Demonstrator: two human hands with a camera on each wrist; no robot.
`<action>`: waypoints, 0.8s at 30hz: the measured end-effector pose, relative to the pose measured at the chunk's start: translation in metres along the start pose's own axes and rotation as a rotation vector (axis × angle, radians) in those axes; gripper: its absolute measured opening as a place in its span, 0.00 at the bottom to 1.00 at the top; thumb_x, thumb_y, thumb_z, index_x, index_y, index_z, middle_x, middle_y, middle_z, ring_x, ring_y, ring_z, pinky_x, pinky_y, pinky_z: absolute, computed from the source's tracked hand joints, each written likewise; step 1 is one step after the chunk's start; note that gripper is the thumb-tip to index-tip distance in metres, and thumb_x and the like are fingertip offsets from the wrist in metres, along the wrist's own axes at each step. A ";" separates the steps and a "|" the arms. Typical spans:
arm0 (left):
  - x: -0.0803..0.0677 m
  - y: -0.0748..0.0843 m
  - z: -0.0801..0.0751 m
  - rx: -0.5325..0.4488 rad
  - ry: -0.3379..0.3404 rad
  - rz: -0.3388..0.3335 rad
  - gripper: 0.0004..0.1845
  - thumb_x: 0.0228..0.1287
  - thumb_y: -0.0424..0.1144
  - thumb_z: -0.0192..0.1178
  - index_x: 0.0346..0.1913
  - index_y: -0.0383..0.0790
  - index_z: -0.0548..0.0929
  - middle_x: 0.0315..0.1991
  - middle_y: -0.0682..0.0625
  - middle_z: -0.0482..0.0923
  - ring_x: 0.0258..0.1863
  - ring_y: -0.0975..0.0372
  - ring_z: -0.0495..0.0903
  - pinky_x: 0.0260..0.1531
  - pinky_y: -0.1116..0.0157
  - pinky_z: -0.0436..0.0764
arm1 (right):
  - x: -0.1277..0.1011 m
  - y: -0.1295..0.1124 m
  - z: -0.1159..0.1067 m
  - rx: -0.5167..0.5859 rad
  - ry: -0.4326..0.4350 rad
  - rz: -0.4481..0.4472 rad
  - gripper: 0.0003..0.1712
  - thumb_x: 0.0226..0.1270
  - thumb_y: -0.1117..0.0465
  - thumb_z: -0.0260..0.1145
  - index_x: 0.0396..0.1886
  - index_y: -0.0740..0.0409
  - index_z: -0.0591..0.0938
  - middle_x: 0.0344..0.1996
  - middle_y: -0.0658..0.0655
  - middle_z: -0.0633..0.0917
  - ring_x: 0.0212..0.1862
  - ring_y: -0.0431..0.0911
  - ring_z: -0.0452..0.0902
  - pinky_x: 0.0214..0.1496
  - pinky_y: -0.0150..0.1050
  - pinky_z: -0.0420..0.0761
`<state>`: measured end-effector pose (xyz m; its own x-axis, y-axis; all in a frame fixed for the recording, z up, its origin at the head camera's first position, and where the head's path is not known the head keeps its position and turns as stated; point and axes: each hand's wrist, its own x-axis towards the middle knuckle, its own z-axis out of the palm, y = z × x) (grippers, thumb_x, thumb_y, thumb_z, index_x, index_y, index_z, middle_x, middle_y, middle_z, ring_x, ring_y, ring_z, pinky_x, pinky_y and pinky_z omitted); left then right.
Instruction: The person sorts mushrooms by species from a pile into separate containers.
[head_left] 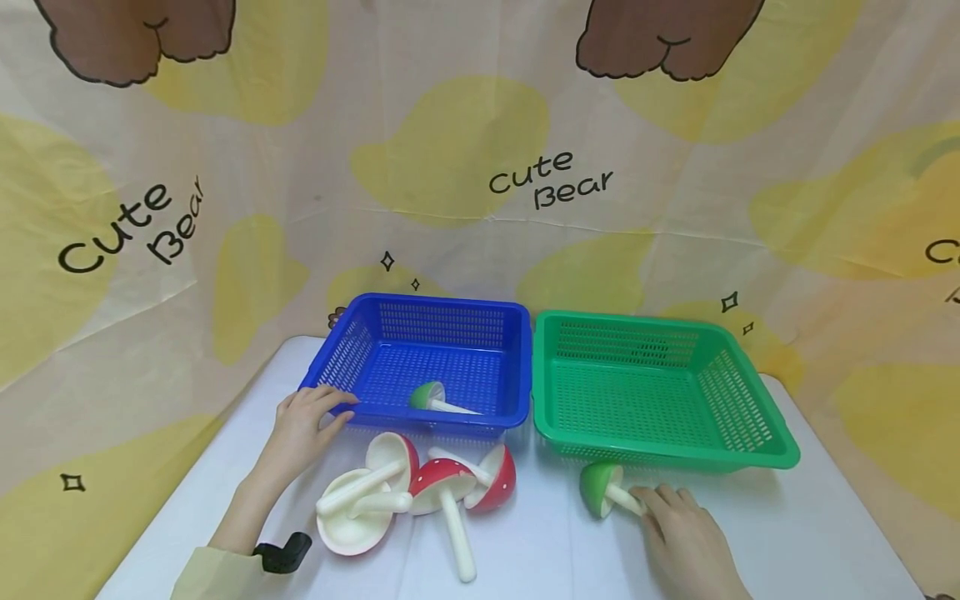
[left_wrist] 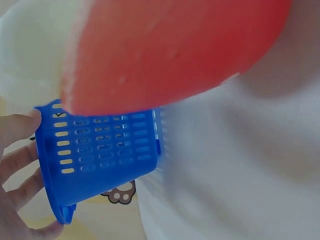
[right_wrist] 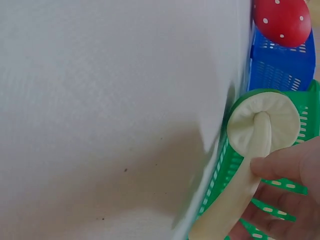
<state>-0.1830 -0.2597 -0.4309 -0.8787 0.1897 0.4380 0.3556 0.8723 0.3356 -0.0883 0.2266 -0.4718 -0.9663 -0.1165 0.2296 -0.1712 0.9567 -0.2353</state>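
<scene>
My left hand [head_left: 303,425] holds the front left corner of the blue basket [head_left: 442,423]; in the left wrist view its thumb lies at the rim, with fingers behind it. Inside that basket lies a green-capped toy mushroom [head_left: 427,395]. On the right, my right hand [head_left: 690,533] pinches the pale stem of another green-capped mushroom [head_left: 597,490], just in front of the green basket [head_left: 660,457]. The right wrist view shows the thumb on this stem [right_wrist: 257,145] and the fingers beyond it. Several red-capped mushrooms [head_left: 442,479] lie together before the blue basket.
Both baskets stand side by side on a white-covered table [head_left: 540,542]. A patterned cloth [head_left: 450,167] hangs behind and at the sides. One red mushroom [left_wrist: 165,55] looms close to the left wrist camera. A black device [head_left: 283,553] sits at the left wrist.
</scene>
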 end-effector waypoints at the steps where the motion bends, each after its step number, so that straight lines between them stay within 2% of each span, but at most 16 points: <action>1: 0.000 0.000 0.000 0.000 0.001 0.000 0.08 0.59 0.34 0.65 0.42 0.44 0.85 0.40 0.47 0.82 0.45 0.49 0.75 0.52 0.35 0.63 | -0.001 -0.001 -0.001 0.002 -0.011 0.004 0.15 0.56 0.66 0.68 0.45 0.52 0.84 0.30 0.45 0.81 0.34 0.39 0.70 0.30 0.33 0.68; 6: 0.000 -0.001 0.000 0.000 0.006 0.003 0.08 0.58 0.34 0.65 0.41 0.43 0.85 0.40 0.47 0.82 0.44 0.49 0.75 0.51 0.35 0.63 | -0.005 -0.005 -0.006 0.000 -0.003 -0.024 0.17 0.53 0.67 0.71 0.43 0.50 0.85 0.30 0.43 0.81 0.34 0.38 0.70 0.29 0.32 0.69; 16: 0.000 -0.001 0.000 -0.003 -0.005 -0.003 0.08 0.59 0.34 0.65 0.41 0.43 0.84 0.40 0.46 0.83 0.45 0.48 0.75 0.52 0.35 0.62 | -0.001 -0.018 -0.021 -0.061 0.132 -0.180 0.20 0.45 0.66 0.77 0.40 0.47 0.85 0.27 0.37 0.76 0.31 0.34 0.67 0.30 0.30 0.70; 24: 0.000 0.000 -0.001 -0.001 -0.008 -0.007 0.07 0.60 0.35 0.65 0.42 0.44 0.84 0.40 0.46 0.83 0.45 0.49 0.75 0.52 0.34 0.62 | 0.012 -0.030 -0.042 -0.066 0.244 -0.337 0.22 0.42 0.69 0.75 0.40 0.48 0.85 0.28 0.39 0.78 0.32 0.35 0.69 0.29 0.28 0.72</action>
<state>-0.1829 -0.2596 -0.4302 -0.8837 0.1870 0.4290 0.3496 0.8733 0.3394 -0.0868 0.2080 -0.4228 -0.7827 -0.3671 0.5025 -0.4497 0.8918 -0.0491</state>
